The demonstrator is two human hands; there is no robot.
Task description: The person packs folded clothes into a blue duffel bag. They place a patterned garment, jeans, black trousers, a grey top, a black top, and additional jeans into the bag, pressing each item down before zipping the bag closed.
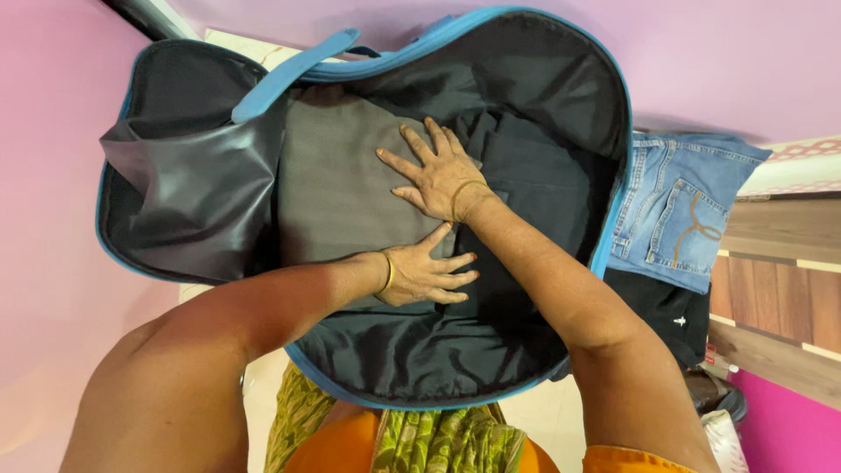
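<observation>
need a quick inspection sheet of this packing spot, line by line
surface: open blue-trimmed bag with dark lining, lying flat
job's things: grey folded cloth and dark clothes inside the bag
clutter: folded jeans on a dark garment to the right of the bag
hands: left hand and right hand pressed flat on the clothes, holding nothing
cables: nothing seen
surroundings: pink wall, wooden furniture
</observation>
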